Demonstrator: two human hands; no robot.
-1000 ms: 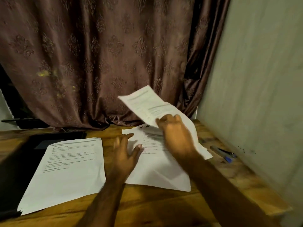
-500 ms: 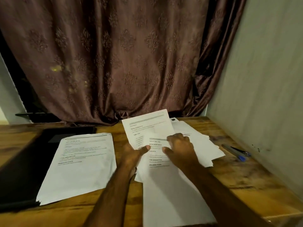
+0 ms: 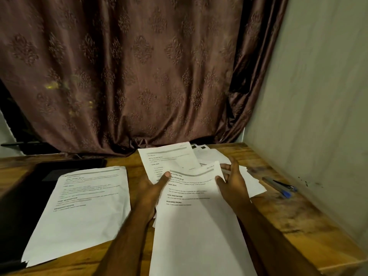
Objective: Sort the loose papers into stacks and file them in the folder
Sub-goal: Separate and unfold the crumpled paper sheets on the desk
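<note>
I hold a printed white sheet (image 3: 197,220) up over the desk with both hands. My left hand (image 3: 153,188) pinches its upper left edge with the thumb on top. My right hand (image 3: 232,182) grips its upper right edge, thumb on the page and fingers behind. Beneath it lies a loose pile of papers (image 3: 169,158), fanned out toward the right. A separate neat stack of papers (image 3: 83,212) lies at the left, partly on a black folder (image 3: 22,192) that lies flat on the desk.
The wooden desk (image 3: 294,212) ends at a wall on the right and a brown curtain (image 3: 139,76) at the back. Two pens (image 3: 278,187), one with a blue cap, lie near the wall at the right.
The sheet that my right hand lifted from the pile has come toward me, and my left hand has left the pile and taken its left edge. The camera view has tilted slightly.
</note>
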